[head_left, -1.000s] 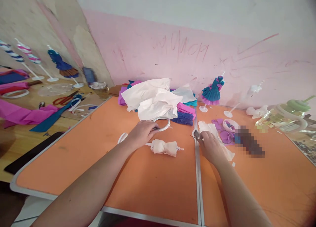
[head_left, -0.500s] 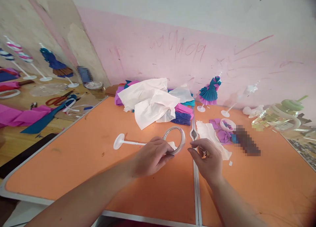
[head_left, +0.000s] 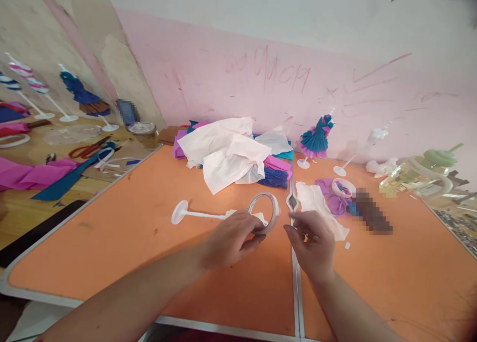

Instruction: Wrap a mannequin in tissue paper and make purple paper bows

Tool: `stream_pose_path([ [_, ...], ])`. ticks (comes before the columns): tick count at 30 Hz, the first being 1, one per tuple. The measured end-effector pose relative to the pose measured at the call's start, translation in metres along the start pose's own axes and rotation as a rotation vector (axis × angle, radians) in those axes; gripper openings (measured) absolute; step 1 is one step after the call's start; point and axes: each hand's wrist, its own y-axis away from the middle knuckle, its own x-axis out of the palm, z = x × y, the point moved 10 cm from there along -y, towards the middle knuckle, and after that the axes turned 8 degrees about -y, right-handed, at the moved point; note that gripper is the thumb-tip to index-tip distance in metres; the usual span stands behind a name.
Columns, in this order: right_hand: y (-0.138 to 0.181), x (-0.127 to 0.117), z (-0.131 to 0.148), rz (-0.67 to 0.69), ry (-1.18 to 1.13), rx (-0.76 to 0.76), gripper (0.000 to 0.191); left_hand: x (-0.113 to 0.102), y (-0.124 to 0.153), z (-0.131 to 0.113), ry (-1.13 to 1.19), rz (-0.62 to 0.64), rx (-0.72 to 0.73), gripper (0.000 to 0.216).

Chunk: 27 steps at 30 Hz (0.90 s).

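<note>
My left hand (head_left: 233, 238) is closed on the lower edge of a roll of tape (head_left: 275, 210), which it holds upright above the table. Just right of the roll, my right hand (head_left: 315, 242) has its thumb and fingers drawn together in a pinch; whatever sits between the tips is too small to make out. A white stand (head_left: 180, 212) with a round base lies on its side behind my left hand, which hides part of it. White paper shows at its far end, partly covered by my hand and the roll.
Crumpled white paper (head_left: 231, 156) covers coloured sheets at the back of the orange table (head_left: 130, 242). Behind stands a small teal dress figure (head_left: 316, 138). To the right are a white paper strip (head_left: 320, 210), another tape roll (head_left: 343, 188) and a clear bottle (head_left: 421, 173). Scissors (head_left: 89, 148) lie left.
The tape roll has tilted slightly and shifted a little in my left hand. My right hand has moved only slightly and stays beside the roll.
</note>
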Motion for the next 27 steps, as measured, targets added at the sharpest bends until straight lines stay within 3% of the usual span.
stream_pose_path([
  [2, 0.000, 0.004, 0.009, 0.028, 0.065, -0.088, 0.021, -0.001, 0.000, 0.001, 0.018, -0.001, -0.028, 0.002],
  [7, 0.011, 0.019, 0.021, 0.144, 0.056, -0.227, 0.032, 0.002, 0.000, 0.003, 0.188, -0.008, -0.119, 0.021],
  [11, 0.014, 0.009, 0.020, 0.031, 0.045, -0.258, 0.029, 0.011, 0.002, 0.010, 0.376, -0.008, -0.222, 0.022],
  [14, 0.010, 0.003, 0.015, -0.021, 0.045, -0.224, 0.037, 0.014, 0.003, 0.012, 0.468, -0.011, -0.260, 0.017],
  [19, 0.011, 0.011, 0.017, 0.047, 0.127, -0.262, 0.025, 0.012, 0.000, 0.007, 0.546, 0.018, -0.251, 0.020],
  [23, 0.020, 0.022, 0.018, 0.123, 0.175, -0.316, 0.031, 0.012, -0.001, 0.010, 0.613, -0.007, -0.297, 0.030],
  [27, 0.027, 0.034, 0.023, 0.204, 0.209, -0.392, 0.037, 0.025, -0.001, 0.004, 0.951, 0.059, -0.288, 0.032],
])
